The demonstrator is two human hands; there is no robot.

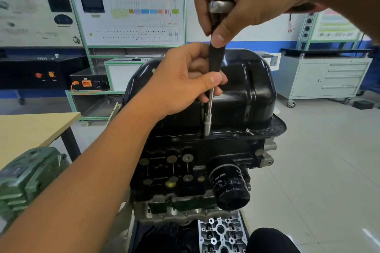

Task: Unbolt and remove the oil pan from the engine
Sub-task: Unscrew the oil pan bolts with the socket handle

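Note:
An upturned black engine [185, 166] stands in front of me with the glossy black oil pan [248, 86] on top. A socket driver [208, 121] stands upright, its socket seated on a bolt at the pan's near flange. My left hand [185, 82] pinches the driver's shaft just below the black grip. My right hand [242, 4] grips the top of the tool, its thumb pressed on the black handle. A loosened bolt [249, 131] sticks up from the flange to the right.
A black oil filter [230, 187] juts out of the engine's near side. A wooden table [30, 129] and a green machine part [26, 176] lie to the left. Training boards [127, 12] and a wheeled cabinet [324, 78] line the back. A cylinder head [222, 234] lies below.

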